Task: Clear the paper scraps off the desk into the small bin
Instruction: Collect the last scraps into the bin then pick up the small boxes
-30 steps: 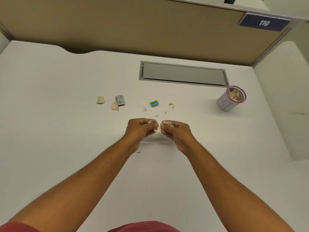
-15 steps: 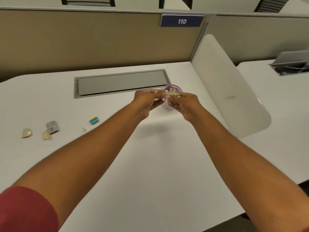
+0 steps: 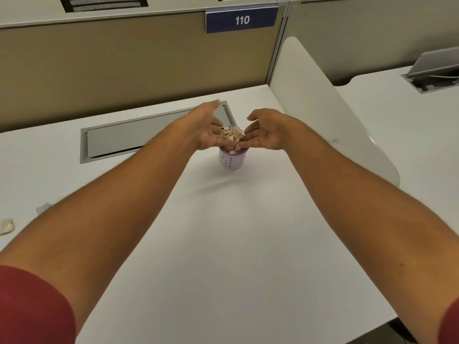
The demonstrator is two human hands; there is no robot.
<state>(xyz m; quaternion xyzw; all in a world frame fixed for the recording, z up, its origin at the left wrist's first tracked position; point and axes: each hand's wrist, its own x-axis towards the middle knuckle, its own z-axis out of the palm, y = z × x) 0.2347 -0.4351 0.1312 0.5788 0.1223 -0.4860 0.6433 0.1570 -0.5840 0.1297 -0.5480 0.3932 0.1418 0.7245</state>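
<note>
The small bin (image 3: 233, 161), a white paper cup with a purple rim, stands on the white desk (image 3: 223, 232). It is heaped with beige paper scraps (image 3: 232, 136). My left hand (image 3: 207, 131) and my right hand (image 3: 267, 131) hover on either side just above its rim, palms facing each other, fingers spread, holding nothing. One scrap sits at the rim between my fingertips. A beige scrap (image 3: 7, 226) lies at the far left edge of the desk, and a grey piece (image 3: 42, 208) shows partly behind my left forearm.
A grey cable hatch (image 3: 139, 137) is set into the desk behind the bin. A tan partition with a "110" sign (image 3: 241, 19) backs the desk. A white rounded divider (image 3: 323, 108) stands to the right, with another desk beyond.
Both hands carried pinched scraps from the desk middle to the bin, then opened over it, and the scraps dropped in. The view swung right, following the bin.
</note>
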